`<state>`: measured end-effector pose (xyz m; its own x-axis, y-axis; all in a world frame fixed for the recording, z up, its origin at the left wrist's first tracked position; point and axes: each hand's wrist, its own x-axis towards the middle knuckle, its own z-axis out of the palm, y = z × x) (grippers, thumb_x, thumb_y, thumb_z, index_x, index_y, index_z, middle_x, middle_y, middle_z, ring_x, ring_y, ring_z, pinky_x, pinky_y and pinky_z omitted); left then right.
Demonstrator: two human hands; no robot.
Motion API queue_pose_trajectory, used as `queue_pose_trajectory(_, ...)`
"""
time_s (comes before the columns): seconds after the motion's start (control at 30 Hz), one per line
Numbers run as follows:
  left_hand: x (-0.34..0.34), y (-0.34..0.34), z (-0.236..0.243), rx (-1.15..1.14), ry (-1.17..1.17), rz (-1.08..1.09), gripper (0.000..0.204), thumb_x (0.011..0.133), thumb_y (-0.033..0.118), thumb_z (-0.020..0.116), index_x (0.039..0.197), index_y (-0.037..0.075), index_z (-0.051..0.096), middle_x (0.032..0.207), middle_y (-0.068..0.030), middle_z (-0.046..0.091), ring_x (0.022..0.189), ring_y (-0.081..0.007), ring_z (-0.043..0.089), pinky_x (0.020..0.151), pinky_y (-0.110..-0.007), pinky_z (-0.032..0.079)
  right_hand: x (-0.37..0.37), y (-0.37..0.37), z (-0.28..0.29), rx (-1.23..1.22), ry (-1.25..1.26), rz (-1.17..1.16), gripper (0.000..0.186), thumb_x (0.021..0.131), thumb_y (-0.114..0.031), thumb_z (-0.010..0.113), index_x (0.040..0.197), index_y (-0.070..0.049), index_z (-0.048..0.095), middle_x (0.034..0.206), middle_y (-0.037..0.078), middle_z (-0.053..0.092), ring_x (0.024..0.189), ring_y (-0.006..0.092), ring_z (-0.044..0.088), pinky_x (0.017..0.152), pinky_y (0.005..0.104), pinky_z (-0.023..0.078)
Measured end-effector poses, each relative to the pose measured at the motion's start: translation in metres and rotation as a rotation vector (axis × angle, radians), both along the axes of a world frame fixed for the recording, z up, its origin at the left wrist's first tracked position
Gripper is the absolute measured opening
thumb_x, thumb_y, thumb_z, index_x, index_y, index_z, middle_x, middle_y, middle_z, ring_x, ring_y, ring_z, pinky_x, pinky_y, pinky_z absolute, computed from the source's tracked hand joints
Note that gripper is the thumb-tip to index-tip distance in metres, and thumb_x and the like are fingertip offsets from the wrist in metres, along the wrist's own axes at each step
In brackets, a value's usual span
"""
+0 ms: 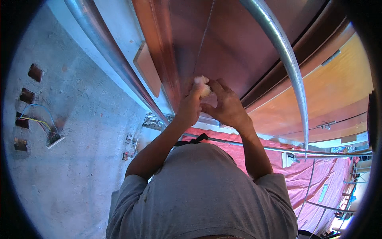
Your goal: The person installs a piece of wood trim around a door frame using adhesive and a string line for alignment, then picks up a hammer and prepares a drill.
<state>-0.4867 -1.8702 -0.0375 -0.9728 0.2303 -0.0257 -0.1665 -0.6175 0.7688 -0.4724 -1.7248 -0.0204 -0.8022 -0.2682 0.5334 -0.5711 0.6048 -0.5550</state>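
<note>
Both hands are raised in front of a dark reddish-brown wooden panel. My left hand grips a small crumpled cream wad, which looks like cloth. My right hand is beside it, with curled fingertips on the wad and the thumb reaching toward my left hand; part of the wad is hidden by the fingers. An orange-brown wooden frame runs along the panel's left side.
Curved metal tubes cross at right and left, and rails run low behind my body. A grey wall has cut sockets with loose wires. An orange board stands right; pink sheeting lies below.
</note>
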Motion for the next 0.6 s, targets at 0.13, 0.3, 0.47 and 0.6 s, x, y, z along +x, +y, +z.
queue_pose_trajectory(0.13,-0.04,0.0,-0.028,0.184,0.154,-0.216,0.033,0.106,0.037,0.054,0.12,0.008,0.058,0.12,-0.0086,0.053,0.111,-0.0183,0.056,0.093,-0.032,0.048,-0.025,0.019,-0.006,-0.228,-0.204,0.056,0.043,0.079,-0.017,0.084,0.114,0.002,0.067,0.105,0.015,0.064,0.09,0.0232,0.064,0.075,0.0346,0.051)
queue_pose_trajectory(0.3,-0.019,-0.002,-0.004,-0.799,0.886,0.48,0.039,0.103,0.031,0.057,0.13,0.003,0.057,0.12,-0.0145,0.058,0.114,-0.0237,0.056,0.096,-0.037,0.046,-0.075,0.057,-0.026,-0.386,-0.085,-0.038,0.029,0.09,-0.018,0.076,0.111,0.002,0.068,0.098,0.012,0.064,0.093,0.02,0.063,0.084,0.0323,0.051)
queue_pose_trajectory(0.47,-0.079,-0.046,0.026,-0.582,0.551,0.571,0.039,0.1,0.026,0.061,0.129,0.0,0.06,0.126,-0.0186,0.058,0.117,-0.0303,0.057,0.099,-0.043,0.046,-0.152,0.039,-0.015,-0.45,-0.082,-0.09,0.03,0.099,-0.025,0.068,0.115,0.001,0.068,0.107,0.01,0.068,0.099,0.0167,0.062,0.091,0.0329,0.05)
queue_pose_trajectory(0.6,-0.106,-0.048,0.012,-0.63,0.572,0.502,0.036,0.101,0.024,0.062,0.131,0.005,0.06,0.125,-0.0131,0.062,0.115,-0.0254,0.06,0.103,-0.039,0.044,-0.16,-0.002,0.013,-0.42,-0.257,0.125,0.036,0.099,-0.031,0.067,0.121,-0.002,0.067,0.109,0.004,0.067,0.102,0.0139,0.06,0.094,0.0321,0.048)
